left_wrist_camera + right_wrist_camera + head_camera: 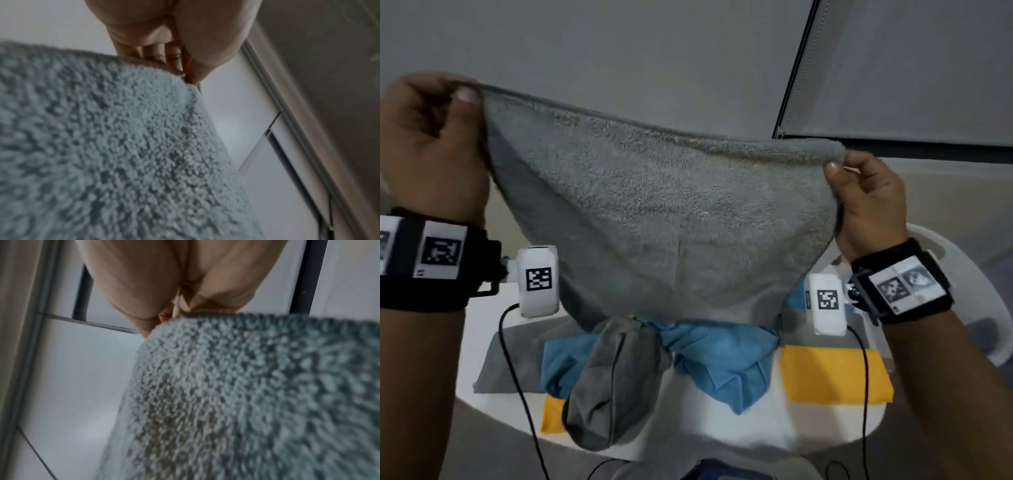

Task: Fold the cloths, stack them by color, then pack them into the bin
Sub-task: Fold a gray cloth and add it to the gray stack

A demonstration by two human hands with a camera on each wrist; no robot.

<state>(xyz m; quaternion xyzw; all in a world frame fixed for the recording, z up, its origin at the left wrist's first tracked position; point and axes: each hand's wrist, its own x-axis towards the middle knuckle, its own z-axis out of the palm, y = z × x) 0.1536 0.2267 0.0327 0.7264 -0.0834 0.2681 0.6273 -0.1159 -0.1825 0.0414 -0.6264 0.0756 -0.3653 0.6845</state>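
I hold a grey terry cloth [654,212] spread in the air above the table. My left hand [431,144] pinches its upper left corner and my right hand [866,198] pinches its upper right corner, lower than the left. The cloth [113,154] fills the left wrist view below the pinching fingers [174,55]. In the right wrist view the cloth [246,394] hangs from the fingers [185,305]. Under it on the white table [722,431] lie a crumpled blue cloth [726,363], another grey cloth [609,387], a flat grey cloth [506,359] and a folded yellow cloth [832,373].
A second yellow cloth [551,418] peeks out near the table's front edge. A white round bin rim [962,270] shows at the right behind my right wrist. Black cables [517,377] hang from both wrist cameras. A window blind [911,68] is at the upper right.
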